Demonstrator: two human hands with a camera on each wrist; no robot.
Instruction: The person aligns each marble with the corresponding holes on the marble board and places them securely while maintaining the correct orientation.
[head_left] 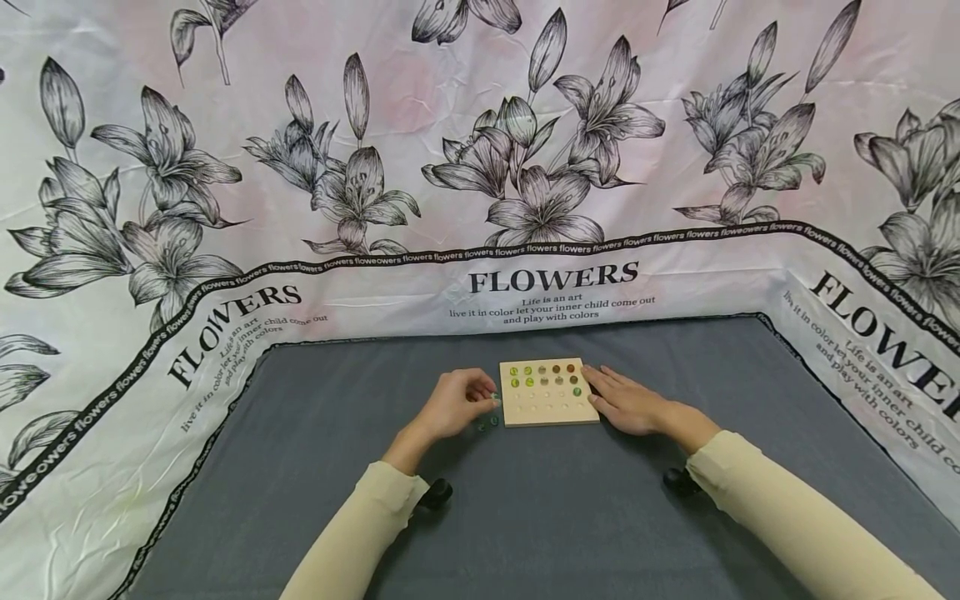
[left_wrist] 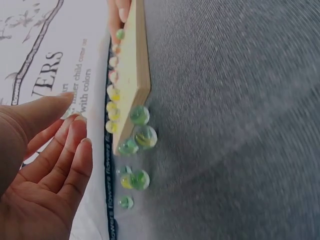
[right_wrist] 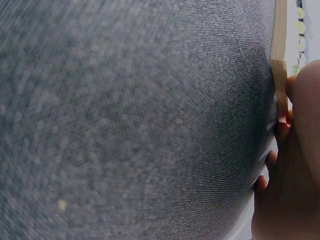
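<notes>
A pale wooden board (head_left: pixel 551 410) with rows of round hollows lies on the grey cloth. Glass marbles (head_left: pixel 528 382) in yellow, clear and reddish brown fill its two far rows, and a green marble (head_left: pixel 577 392) sits at the right end of the third. Just off the left edge, my left hand (head_left: pixel 459 403) pinches a small greenish glass marble (left_wrist: pixel 70 114), mostly covered by thumb and fingertips. My right hand (head_left: pixel 628 402) rests along the board's right edge with its fingers stretched out, the thumb near the front corner.
Several loose green marbles (left_wrist: pixel 145 136) lie on the cloth left of the board, below my left hand. Grey cloth (head_left: pixel 540 517) covers the table. White fabric (head_left: pixel 555 300) printed with flowers rises behind and at both sides.
</notes>
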